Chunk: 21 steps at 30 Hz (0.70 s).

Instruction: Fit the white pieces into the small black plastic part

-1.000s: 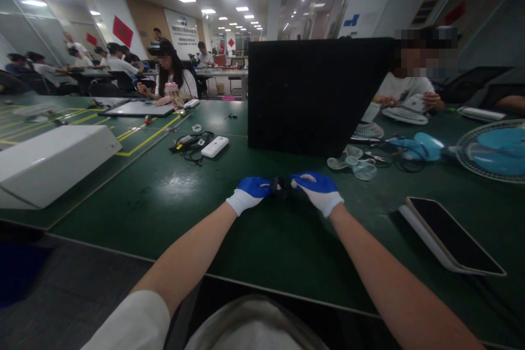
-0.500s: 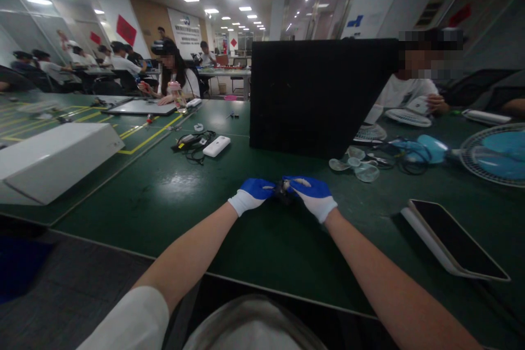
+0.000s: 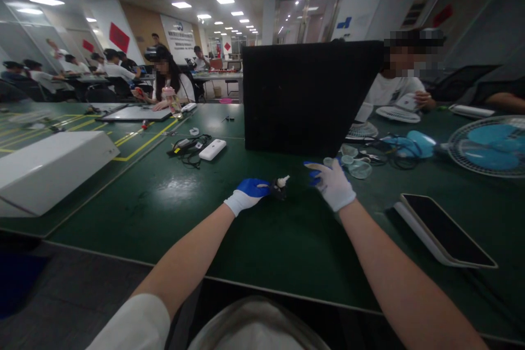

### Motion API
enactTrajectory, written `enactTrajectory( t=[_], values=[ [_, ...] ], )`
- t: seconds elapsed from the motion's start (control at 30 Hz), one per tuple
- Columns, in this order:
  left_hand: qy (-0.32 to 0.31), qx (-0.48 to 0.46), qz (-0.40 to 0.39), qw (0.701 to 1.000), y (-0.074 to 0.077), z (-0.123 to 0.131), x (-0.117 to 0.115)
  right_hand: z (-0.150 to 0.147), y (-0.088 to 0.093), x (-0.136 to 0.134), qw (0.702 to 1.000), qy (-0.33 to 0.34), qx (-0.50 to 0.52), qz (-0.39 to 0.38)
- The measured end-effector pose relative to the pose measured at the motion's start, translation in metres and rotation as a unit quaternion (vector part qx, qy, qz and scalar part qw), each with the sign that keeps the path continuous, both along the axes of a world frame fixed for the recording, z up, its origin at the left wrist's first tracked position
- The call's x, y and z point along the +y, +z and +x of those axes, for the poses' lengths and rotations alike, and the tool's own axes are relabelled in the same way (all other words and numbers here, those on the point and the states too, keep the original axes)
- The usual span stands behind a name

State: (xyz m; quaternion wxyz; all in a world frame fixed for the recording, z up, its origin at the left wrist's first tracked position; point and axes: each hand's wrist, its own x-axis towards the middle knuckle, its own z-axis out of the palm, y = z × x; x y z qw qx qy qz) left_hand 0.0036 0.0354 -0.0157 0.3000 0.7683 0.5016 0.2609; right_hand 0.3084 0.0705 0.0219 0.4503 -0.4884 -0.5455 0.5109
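My left hand (image 3: 251, 190), in a blue and white work glove, grips a small dark part with a white stem (image 3: 280, 188) over the green table. The part's exact kind is too small to make out. My right hand (image 3: 330, 181), gloved the same way, is off to the right of it with fingers apart and nothing visible in them. Just beyond the right fingertips lies a clear fan blade (image 3: 360, 169), partly covered by the hand.
A large black panel (image 3: 307, 98) stands upright ahead. At right are a phone on a white stand (image 3: 451, 229), a blue fan (image 3: 492, 145) and a co-worker (image 3: 397, 87). At left lie cables (image 3: 186, 147), a white power bank (image 3: 213, 150) and a white box (image 3: 57, 164).
My right hand has let go of the small dark part and moved right, its fingers spreading. My left hand still holds the part, whose white stem now shows. The view has shifted slightly.
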Motion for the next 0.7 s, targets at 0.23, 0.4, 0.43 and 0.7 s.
enactTrajectory(
  t=[0.23, 0.4, 0.43, 0.7],
  values=[
    [-0.023, 0.028, 0.0, 0.999, 0.002, -0.002, 0.003, 0.043, -0.012, 0.028, 0.989, -0.049, 0.125, -0.059],
    [-0.021, 0.031, 0.015, 0.999, -0.001, -0.001, 0.006, 0.03, -0.01, 0.027, 0.995, -0.027, 0.071, -0.057],
    [-0.019, 0.03, 0.01, 0.999, -0.001, -0.001, 0.006, 0.027, -0.01, 0.027, 0.997, -0.025, 0.054, -0.054],
    [-0.017, 0.016, -0.013, 1.0, 0.003, -0.002, 0.002, 0.021, -0.01, 0.025, 0.999, -0.015, -0.032, -0.023]
  ],
)
